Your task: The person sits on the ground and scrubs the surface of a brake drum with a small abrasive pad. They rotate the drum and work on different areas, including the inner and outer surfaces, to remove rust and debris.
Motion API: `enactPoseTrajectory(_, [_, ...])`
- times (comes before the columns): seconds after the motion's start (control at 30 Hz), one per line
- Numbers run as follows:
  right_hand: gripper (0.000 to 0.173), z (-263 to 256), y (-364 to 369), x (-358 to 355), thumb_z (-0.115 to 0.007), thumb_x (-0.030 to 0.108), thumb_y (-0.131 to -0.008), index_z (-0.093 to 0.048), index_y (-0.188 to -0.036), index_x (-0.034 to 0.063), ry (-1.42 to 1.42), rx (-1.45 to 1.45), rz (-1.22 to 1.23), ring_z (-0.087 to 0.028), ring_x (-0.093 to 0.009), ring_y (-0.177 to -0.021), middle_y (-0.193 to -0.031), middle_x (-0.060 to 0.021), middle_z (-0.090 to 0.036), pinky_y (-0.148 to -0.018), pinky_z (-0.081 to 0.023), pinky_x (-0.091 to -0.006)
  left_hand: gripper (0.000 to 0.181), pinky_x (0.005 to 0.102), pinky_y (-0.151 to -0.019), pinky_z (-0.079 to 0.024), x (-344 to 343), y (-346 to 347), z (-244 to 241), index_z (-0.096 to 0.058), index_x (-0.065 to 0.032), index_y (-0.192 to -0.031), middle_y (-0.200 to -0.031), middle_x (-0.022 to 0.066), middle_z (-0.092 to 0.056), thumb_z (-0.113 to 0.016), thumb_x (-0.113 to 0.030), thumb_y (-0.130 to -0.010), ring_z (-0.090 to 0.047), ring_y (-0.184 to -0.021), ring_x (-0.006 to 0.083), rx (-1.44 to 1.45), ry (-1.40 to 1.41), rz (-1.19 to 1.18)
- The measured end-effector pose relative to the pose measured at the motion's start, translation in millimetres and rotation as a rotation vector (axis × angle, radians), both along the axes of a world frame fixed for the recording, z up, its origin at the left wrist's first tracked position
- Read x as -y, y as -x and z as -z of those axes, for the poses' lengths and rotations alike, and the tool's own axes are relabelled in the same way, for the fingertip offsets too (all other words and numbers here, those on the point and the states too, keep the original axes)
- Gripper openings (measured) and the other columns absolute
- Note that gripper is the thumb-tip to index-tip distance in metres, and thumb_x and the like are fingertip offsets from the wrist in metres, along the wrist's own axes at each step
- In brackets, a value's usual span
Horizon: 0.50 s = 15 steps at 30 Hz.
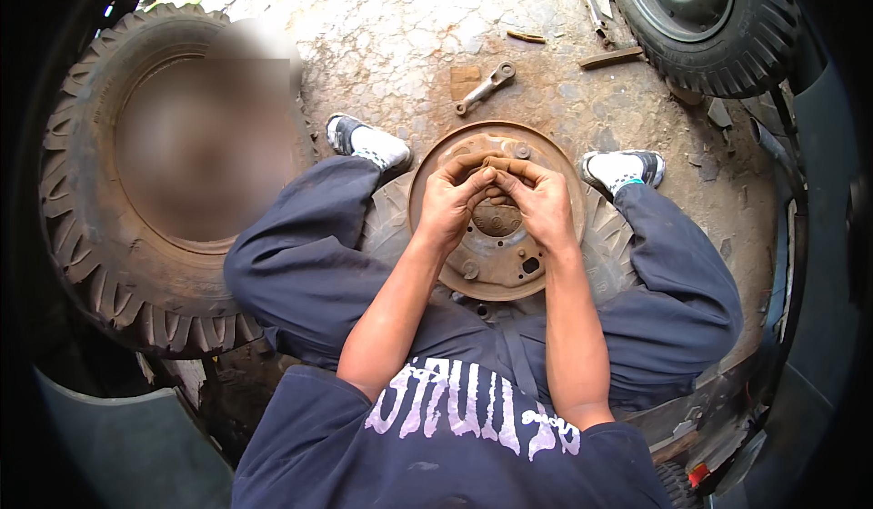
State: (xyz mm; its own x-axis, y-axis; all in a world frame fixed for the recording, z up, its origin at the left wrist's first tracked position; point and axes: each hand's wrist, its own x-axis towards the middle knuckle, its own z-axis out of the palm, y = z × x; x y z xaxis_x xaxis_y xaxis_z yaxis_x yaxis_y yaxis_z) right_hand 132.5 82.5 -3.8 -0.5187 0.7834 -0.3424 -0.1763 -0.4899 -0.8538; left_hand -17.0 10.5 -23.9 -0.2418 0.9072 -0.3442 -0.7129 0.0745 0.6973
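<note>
Both hands meet fingertip to fingertip over a rusty drum-brake backing plate [470, 270], a round metal disc with bolt holes and a raised rim. My left hand [452, 195] has its thumb and forefinger pinched together, touching those of my right hand [539, 199]. The fingers look brown with dirt. Whatever may sit between the fingertips is too small or too hidden to make out. Beneath the plate lies a tyre [387, 217], between my bent legs. The plate's middle is partly covered by my hands.
A large treaded tyre [82, 188] stands to the left, its centre blurred. A wheel with a tyre [716, 45] is at the upper right. On the cracked ground ahead lie a metal link arm [485, 89], a brown flat piece [465, 82] and a bar [610, 58].
</note>
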Motion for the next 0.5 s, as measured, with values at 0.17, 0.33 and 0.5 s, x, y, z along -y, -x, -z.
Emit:
enactPoseTrajectory(0.17, [0.034,-16.7,-14.9,-13.1,-0.078,0.011,-0.100,-0.074,-0.130,-0.0054,-0.220,0.255,-0.236,-0.077,-0.014,-0.092,-0.110,-0.0130,-0.081,-0.081,-0.063,-0.0285,0.022,0.0338,-0.091,-0.064,-3.7,3.5,-1.4,-0.071,0.0038,-0.123,-0.114,0.0122,-0.077,-0.073,-0.006,-0.103,-0.076,-0.099,0.0185,-0.483,0.076,-0.021])
enactPoseTrajectory(0.33, [0.042,2.9,-37.9,-22.7,-0.079,0.018,-0.100,-0.071,-0.136,-0.0020,-0.290,0.457,0.066,-0.076,-0.014,-0.094,-0.109,-0.0134,-0.080,-0.081,-0.061,-0.0290,0.014,0.0332,-0.077,-0.062,3.4,40.3,3.1,-0.077,0.0015,-0.107,-0.093,0.0115,-0.081,-0.079,-0.008,-0.097,-0.078,-0.082,0.0188,-0.920,0.316,-0.035])
enactPoseTrajectory(0.5, [0.041,35.7,-66.1,-47.6,-0.075,0.021,-0.103,-0.070,-0.138,-0.0003,-0.163,0.521,0.399,-0.074,-0.014,-0.087,-0.109,-0.0114,-0.078,-0.077,-0.060,-0.0282,0.016,0.0435,-0.083,-0.060,9.5,31.5,16.2,-0.080,-0.0001,-0.101,-0.098,0.0189,-0.077,-0.082,-0.005,-0.086,-0.075,-0.091,0.0378,-1.441,0.192,0.053])
